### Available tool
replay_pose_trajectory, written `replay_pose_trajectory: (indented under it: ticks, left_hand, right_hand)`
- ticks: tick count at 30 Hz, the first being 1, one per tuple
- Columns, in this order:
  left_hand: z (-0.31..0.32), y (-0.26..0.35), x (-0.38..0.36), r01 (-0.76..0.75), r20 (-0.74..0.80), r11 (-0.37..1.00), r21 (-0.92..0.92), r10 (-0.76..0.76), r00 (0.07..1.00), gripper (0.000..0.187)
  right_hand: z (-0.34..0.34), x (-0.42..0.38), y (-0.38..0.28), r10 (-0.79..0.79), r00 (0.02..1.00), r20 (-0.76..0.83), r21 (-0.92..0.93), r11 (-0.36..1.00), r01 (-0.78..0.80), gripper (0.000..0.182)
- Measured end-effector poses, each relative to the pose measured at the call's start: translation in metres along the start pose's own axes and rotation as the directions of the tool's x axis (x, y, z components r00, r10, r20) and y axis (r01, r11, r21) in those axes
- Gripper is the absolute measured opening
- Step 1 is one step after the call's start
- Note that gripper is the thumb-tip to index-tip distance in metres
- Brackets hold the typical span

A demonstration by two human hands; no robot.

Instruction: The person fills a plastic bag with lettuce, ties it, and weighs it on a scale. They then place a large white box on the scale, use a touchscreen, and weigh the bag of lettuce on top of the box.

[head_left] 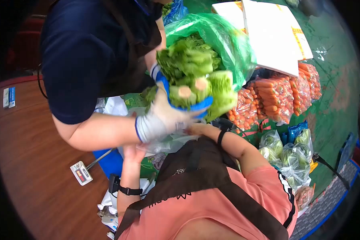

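My left hand (134, 153) is at the left edge of a clear plastic bag (173, 143), gripping it; the co-worker's forearm hides part of the fingers. At the other side of the bag, my right hand (196, 129) has its fingers closed on the film, partly covered by the co-worker's glove. Above the bag, the co-worker's white-and-blue gloved hands (164, 114) carry several heads of leafy lettuce (190, 60), cut stem ends facing me. The moving glove is blurred.
A green plastic bag (228, 48) stands behind the lettuce. Bagged carrots (274, 96) and white foam boards (272, 36) lie at right, with bagged vegetables (294, 156) nearer. A scale display (81, 173) stands beside the brown table (32, 160). The co-worker leans in from the left.
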State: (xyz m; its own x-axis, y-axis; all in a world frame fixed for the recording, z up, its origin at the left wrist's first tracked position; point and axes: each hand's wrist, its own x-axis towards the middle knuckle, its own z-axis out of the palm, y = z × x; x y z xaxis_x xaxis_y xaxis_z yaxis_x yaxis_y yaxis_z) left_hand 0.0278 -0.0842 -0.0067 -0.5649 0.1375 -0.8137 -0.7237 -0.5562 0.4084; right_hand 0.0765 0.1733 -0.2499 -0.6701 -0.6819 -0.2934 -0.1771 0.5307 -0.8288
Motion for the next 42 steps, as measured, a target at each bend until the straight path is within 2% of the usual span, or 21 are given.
replay_pose_trajectory:
  ticks: [2,4,5,6,9,12,15,16,19,20,21,25,27,29,30,33,34,37,38,39,42]
  left_hand:
    - [0.029,0.022,-0.002,0.26,0.087,0.952,-0.162,-0.249,0.965,0.07]
    - [0.097,0.019,-0.006,0.641,0.275,0.715,-0.28,-0.58,0.767,0.083]
    - [0.125,0.012,-0.006,0.731,0.295,0.618,-0.289,-0.669,0.682,0.089]
    - [0.136,0.011,-0.016,0.653,0.082,0.698,-0.295,-0.662,0.745,0.09]
    - [0.116,0.01,-0.003,0.631,0.125,0.747,-0.21,-0.62,0.775,0.082]
    - [0.059,0.026,0.016,0.505,0.228,0.859,-0.085,-0.477,0.849,0.073]
    - [0.003,0.034,0.035,0.242,0.238,0.966,0.087,-0.256,0.937,0.064]
    - [-0.007,0.032,0.036,0.189,0.249,0.972,0.138,-0.219,0.943,0.061]
    - [-0.01,0.008,0.032,0.054,0.265,0.939,0.34,-0.151,0.952,0.052]
    - [-0.005,-0.002,0.026,0.028,0.269,0.909,0.416,-0.152,0.951,0.049]
    - [-0.001,-0.01,0.021,0.011,0.262,0.877,0.481,-0.156,0.952,0.046]
    - [0.023,-0.028,0.004,0.014,0.193,0.738,0.675,-0.195,0.962,0.043]
    - [0.039,-0.032,0.001,-0.041,0.239,0.682,0.73,-0.199,0.95,0.043]
    - [0.056,-0.038,-0.004,-0.043,0.319,0.774,0.632,-0.208,0.925,0.045]
    - [0.065,-0.039,-0.008,-0.044,0.359,0.814,0.579,-0.206,0.91,0.046]
    - [0.099,-0.041,-0.03,-0.028,0.507,0.943,0.331,-0.153,0.848,0.046]
    - [0.107,-0.042,-0.036,-0.006,0.563,0.955,0.296,-0.17,0.809,0.048]
    - [0.137,-0.042,-0.06,-0.045,0.692,0.986,0.159,-0.079,0.718,0.053]
    - [0.137,-0.041,-0.059,-0.064,0.756,0.986,0.151,-0.074,0.65,0.055]
    - [0.138,-0.043,-0.059,-0.071,0.744,0.99,0.126,-0.047,0.666,0.056]
    - [0.141,-0.051,-0.047,-0.114,0.697,0.991,0.076,0.029,0.717,0.045]
  right_hand:
    - [-0.05,-0.021,-0.018,0.134,0.99,0.043,-0.175,0.977,-0.125,0.073]
    - [-0.11,-0.053,-0.044,0.254,0.957,0.138,-0.34,0.92,-0.195,0.091]
    - [-0.137,-0.068,-0.053,0.304,0.931,0.202,-0.381,0.9,-0.211,0.1]
    - [-0.159,-0.083,-0.062,0.354,0.896,0.268,-0.407,0.885,-0.228,0.11]
    - [-0.195,-0.097,-0.059,0.345,0.83,0.438,-0.046,0.931,-0.363,0.13]
    - [-0.204,-0.11,-0.054,0.353,0.886,0.3,-0.254,0.925,-0.282,0.135]
    - [-0.233,-0.114,-0.071,0.426,0.864,0.269,-0.218,0.901,-0.376,0.136]
    - [-0.248,-0.11,-0.093,0.558,0.791,0.252,-0.269,0.825,-0.496,0.135]
    - [-0.225,-0.123,-0.048,0.601,0.787,0.139,-0.29,0.785,-0.548,0.134]
    - [-0.212,-0.133,-0.039,0.602,0.793,0.088,-0.343,0.766,-0.543,0.13]
    - [-0.208,-0.144,-0.029,0.619,0.775,0.132,-0.244,0.778,-0.579,0.106]
    - [-0.175,-0.181,-0.009,0.386,0.91,0.15,-0.135,0.92,-0.368,0.038]
    - [-0.179,-0.196,-0.018,0.471,0.872,0.137,-0.203,0.875,-0.44,0.027]
    - [-0.19,-0.207,-0.03,0.568,0.806,0.166,-0.153,0.823,-0.548,0.025]
    - [-0.193,-0.214,-0.023,0.483,0.864,0.144,-0.205,0.869,-0.451,0.031]
    - [-0.203,-0.229,-0.027,0.3,0.947,-0.118,-0.059,0.95,-0.308,0.044]
    - [-0.212,-0.233,-0.029,0.366,0.927,-0.079,0.042,0.93,-0.364,0.066]
    - [-0.223,-0.243,-0.033,0.304,0.904,-0.3,0.308,0.928,-0.21,0.076]
    - [-0.232,-0.246,-0.036,0.356,0.898,-0.26,0.587,0.796,-0.145,0.073]
    - [-0.237,-0.25,-0.045,0.338,0.877,-0.343,0.714,0.7,0.009,0.064]
    - [-0.249,-0.254,-0.051,0.357,0.814,-0.459,0.77,0.616,0.164,0.053]
